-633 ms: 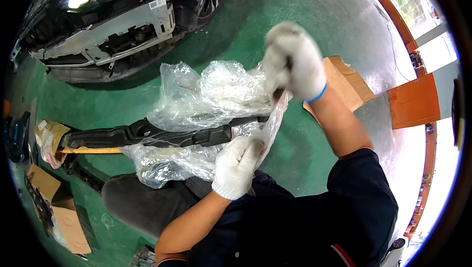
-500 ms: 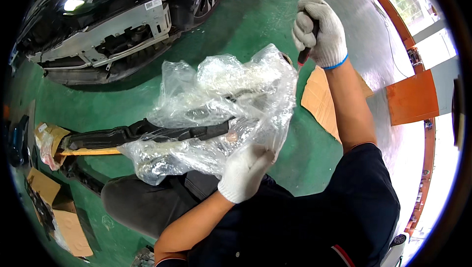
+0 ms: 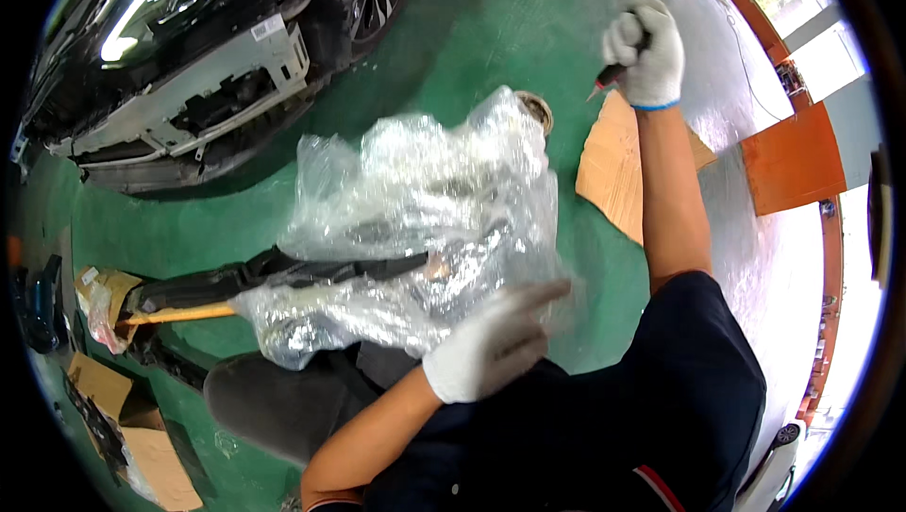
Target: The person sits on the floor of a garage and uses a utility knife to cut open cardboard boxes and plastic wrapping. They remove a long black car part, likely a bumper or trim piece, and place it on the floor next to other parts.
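A large part wrapped in clear, shiny plastic film (image 3: pixel 415 191) lies in front of me; the film hides its shape. My left hand (image 3: pixel 486 347), in a white knitted glove, is over the film's near right edge, fingers stretched out and blurred at the tips. Out to the right, my gloved right hand (image 3: pixel 646 54) is closed around a slim tool (image 3: pixel 611 76) with a dark and red handle and a thin pointed tip. That tip is apart from the film. Long black car parts (image 3: pixel 222 287) stick out from the wrapping to the left.
A car (image 3: pixel 189 97) with its front bumper off stands at far left. Flat cardboard (image 3: pixel 612 172) lies on the green floor below my right forearm. A round brownish ring-shaped thing (image 3: pixel 536 114) sits behind the wrapping. An open cardboard box (image 3: pixel 156 451) is at near left.
My left hand has let go of the film, its fingers now stretched rightward. My right hand has moved right with the tool, away from the film. The round ring-shaped thing shows more.
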### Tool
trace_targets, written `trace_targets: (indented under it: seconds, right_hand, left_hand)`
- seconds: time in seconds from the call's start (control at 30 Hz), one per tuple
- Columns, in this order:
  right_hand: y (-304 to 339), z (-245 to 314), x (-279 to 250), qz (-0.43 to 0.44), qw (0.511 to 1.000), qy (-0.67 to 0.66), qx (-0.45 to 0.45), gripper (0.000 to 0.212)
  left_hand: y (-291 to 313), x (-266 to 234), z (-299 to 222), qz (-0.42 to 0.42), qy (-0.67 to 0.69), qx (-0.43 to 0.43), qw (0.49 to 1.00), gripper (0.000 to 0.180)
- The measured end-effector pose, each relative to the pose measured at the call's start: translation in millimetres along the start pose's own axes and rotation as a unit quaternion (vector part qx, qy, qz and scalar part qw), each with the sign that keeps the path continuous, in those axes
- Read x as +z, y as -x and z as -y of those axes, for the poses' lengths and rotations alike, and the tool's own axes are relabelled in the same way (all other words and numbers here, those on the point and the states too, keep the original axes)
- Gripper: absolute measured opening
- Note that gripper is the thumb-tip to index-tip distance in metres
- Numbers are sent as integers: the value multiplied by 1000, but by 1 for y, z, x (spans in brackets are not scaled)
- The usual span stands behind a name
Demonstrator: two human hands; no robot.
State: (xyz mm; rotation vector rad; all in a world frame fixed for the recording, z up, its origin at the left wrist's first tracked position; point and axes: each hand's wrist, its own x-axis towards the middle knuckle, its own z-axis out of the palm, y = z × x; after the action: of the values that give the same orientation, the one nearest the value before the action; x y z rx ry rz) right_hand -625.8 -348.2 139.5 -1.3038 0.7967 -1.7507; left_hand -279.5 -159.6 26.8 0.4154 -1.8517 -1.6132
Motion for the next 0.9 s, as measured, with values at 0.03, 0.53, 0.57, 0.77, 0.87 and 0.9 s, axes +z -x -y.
trace_targets:
  seconds: [0.03,0.53,0.57,0.77,0.87,0.9]
  right_hand:
    - [-3,4,3,-20,999,-19,-41,19]
    - [158,-35,83,96,776,579,232,83]
    - [159,-36,83,96,791,554,241,78]
    - [158,-23,82,32,867,437,237,60]
    - [154,-16,80,78,857,457,224,57]
    - [155,-15,80,86,858,453,225,58]
  left_hand:
    - [-3,4,7,-4,-13,23,1000,6]
    - [-58,-71,-33,-32,-340,-1,940,38]
    - [-70,-85,-25,-77,-435,55,895,45]
    - [-90,-129,25,-100,-522,6,847,44]
    - [-103,-137,17,-120,-518,47,845,16]
    - [-105,-140,20,-125,-529,70,836,17]
